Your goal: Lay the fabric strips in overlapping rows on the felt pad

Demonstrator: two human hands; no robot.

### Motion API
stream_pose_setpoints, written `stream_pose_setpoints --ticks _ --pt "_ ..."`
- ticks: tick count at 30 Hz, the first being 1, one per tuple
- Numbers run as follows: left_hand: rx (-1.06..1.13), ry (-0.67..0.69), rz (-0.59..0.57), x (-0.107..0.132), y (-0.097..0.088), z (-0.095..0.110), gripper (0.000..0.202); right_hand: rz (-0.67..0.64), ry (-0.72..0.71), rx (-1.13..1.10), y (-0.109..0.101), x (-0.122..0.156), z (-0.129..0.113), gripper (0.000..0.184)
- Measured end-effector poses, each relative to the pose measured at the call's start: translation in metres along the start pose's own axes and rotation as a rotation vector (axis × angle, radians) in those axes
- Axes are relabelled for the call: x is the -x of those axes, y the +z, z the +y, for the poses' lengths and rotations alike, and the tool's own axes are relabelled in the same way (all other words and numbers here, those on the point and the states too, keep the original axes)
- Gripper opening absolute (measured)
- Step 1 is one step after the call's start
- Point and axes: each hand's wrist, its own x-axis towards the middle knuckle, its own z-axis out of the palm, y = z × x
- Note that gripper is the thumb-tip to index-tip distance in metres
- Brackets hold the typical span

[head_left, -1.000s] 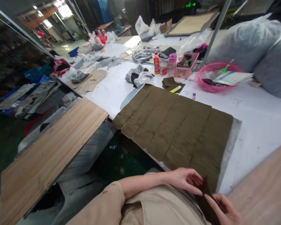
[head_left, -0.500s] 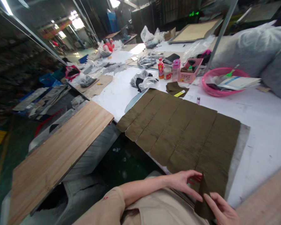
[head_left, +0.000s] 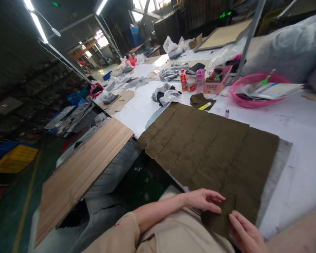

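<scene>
No wording can be read. Lettering on the pink, open-topped rectangular box point(head_left: 216, 87) is too blurred, as are labels on the red-and-orange plastic bottle point(head_left: 183, 80) and short, red-and-white-labelled jar point(head_left: 191, 85) left of that box.

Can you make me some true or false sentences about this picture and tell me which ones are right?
1. The right hand pinches a brown cloth piece. True.
2. The left hand is holding a bottle. False: it is at the cloth piece.
3. The bowl is blue. False: it is pink.
4. Something green sticks up from inside the bowl. True.
5. The red-capped bottle is lying on its side. False: it stands upright.
6. The box is pink. True.
</scene>
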Motion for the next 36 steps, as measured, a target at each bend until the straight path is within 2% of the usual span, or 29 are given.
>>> stream_pose_setpoints --ticks 4,8,11,17,22,25,31,36 --pt "0.033 -0.019 -0.065 -0.002 -0.005 0.007 0.072 -0.095 0.013 -0.089 0.009 0.008 -0.006 0.03" --pt "0.054 -0.049 -0.158 0.007 -0.019 0.016 0.065 -0.08 -0.031 -0.126 0.034 0.01 -0.004 0.028" --pt "0.071 -0.069 -0.188 0.022 -0.041 0.023 0.061 -0.072 -0.028 -0.162 0.066 0.005 -0.002 0.026" --pt "0.252 -0.14 -0.261 0.049 -0.099 0.034 0.068 -0.039 0.003 -0.184 0.142 -0.014 -0.003 0.026" --pt "0.314 -0.227 -0.168 0.071 -0.138 0.036 0.058 0.089 0.008 -0.271 0.193 -0.026 0.0 0.028" --pt "0.366 -0.282 -0.199 0.081 -0.155 0.037 0.057 0.118 0.007 -0.302 0.216 -0.028 0.006 0.03" --pt "0.524 -0.456 -0.346 0.08 -0.177 0.036 0.065 0.149 0.001 -0.343 0.246 -0.035 0.017 0.031" --pt "0.603 -0.362 -0.339 0.079 -0.177 0.046 0.052 0.088 -0.083 -0.345 0.248 -0.035 0.012 0.023"
